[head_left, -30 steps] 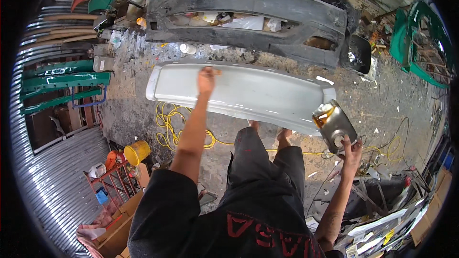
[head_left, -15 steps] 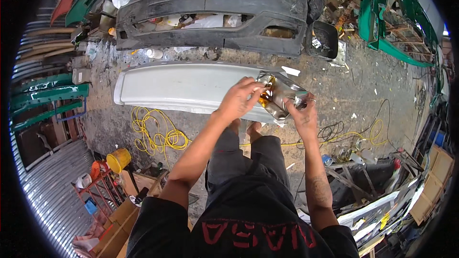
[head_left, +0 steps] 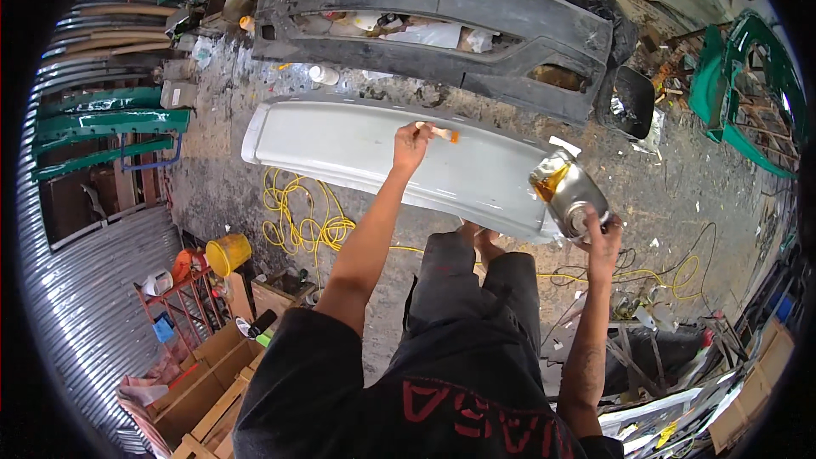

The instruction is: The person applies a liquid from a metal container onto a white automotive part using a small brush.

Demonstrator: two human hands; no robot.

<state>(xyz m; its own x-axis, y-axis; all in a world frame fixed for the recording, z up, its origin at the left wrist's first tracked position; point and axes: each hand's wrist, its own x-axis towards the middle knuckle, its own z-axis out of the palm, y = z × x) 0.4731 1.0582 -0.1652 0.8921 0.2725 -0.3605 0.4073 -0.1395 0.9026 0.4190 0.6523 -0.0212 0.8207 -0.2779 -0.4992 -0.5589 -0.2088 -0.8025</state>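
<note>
My left hand [head_left: 410, 146] is closed round a small paintbrush [head_left: 441, 132], whose orange-wet bristles point right. Hand and brush are over a long white-grey panel [head_left: 340, 140] that lies on the floor in front of my feet; whether the bristles touch it I cannot tell. In my right hand [head_left: 602, 246] is a cut-open metal can [head_left: 582, 195], tilted, with amber liquid inside its open end. The can is above the panel's right end, my thumb pressed on its near side.
Beyond the panel lies a large grey bumper [head_left: 374, 0]. A yellow hose [head_left: 314, 221] coils on the floor left of my legs and runs right behind them. A black tub [head_left: 629, 102] stands far right, near green frames [head_left: 739, 93]. A yellow bucket [head_left: 228, 253] is at left.
My left hand has moved away from the can's opening, leftward over the panel, and the brush now shows. The can has swung right and nearer in my right hand. The whole view has shifted.
</note>
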